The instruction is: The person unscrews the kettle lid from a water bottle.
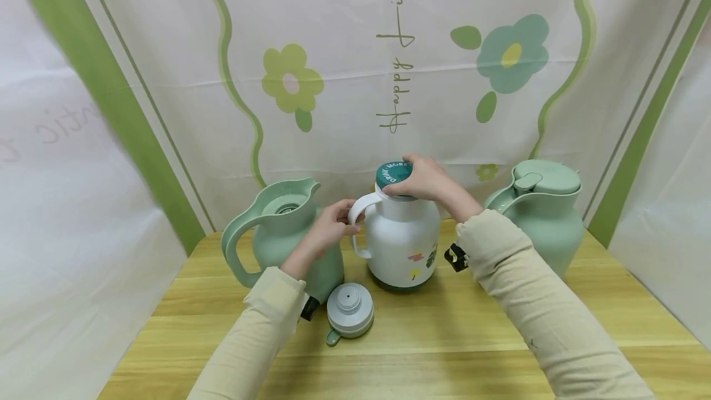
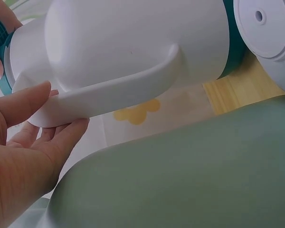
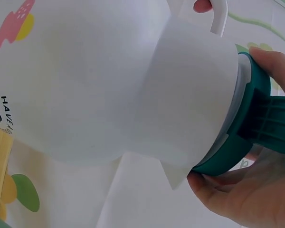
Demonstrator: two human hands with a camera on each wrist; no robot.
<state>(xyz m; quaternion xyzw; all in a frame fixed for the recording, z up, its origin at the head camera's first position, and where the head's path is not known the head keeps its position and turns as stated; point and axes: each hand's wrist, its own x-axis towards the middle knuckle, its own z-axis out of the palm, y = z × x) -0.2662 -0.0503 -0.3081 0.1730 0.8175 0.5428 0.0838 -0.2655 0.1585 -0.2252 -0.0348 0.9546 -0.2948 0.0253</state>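
In the middle of the table stands a white vacuum jug (image 1: 402, 236) with a dark green base and small printed pictures. My left hand (image 1: 331, 222) grips the upper part of its white handle (image 2: 114, 92), thumb on one side and fingers on the other. At the top, my right hand (image 1: 426, 181) holds the round teal lid (image 3: 237, 137) by its rim, thumb and fingers on opposite sides. The lid sits at the jug's mouth, with a pale ring showing beneath it. A ribbed teal tab (image 3: 275, 123) sticks out from the lid, close to the right palm.
A green jug (image 1: 297, 252) without its lid stands at the left, behind my left forearm. Before it lies a grey-white stopper (image 1: 350, 312) with a green tab. Another green jug (image 1: 550, 221), lidded, stands at the right. A printed curtain (image 1: 344, 29) hangs behind the wooden table (image 1: 433, 350).
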